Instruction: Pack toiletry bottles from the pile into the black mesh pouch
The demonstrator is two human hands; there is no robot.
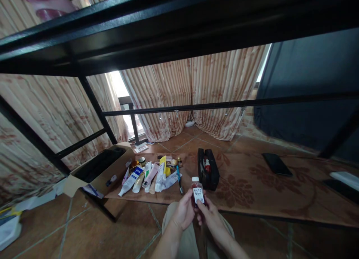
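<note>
Gently support the small, dark-red, see-through bottle (198,197) from both sides, white cap (195,179) uppermost, to avoid a slip. Keep clear of the open black fabric pouch (213,173) just beyond. Cup with the left hand (184,211), brace with the right hand (214,218), thumb on the white label (198,194), both in a grip clamped on the bottle, near the front edge of the brown floral-covered desk (249,191), forearms angled inward.

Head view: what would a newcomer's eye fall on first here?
Probably the dark red bottle with its white cap, held between the left hand and right hand at the lower middle. Just beyond stands an open black pouch, with a cluster of tubes to its left. The broad black beam across the top also stands out.
</note>
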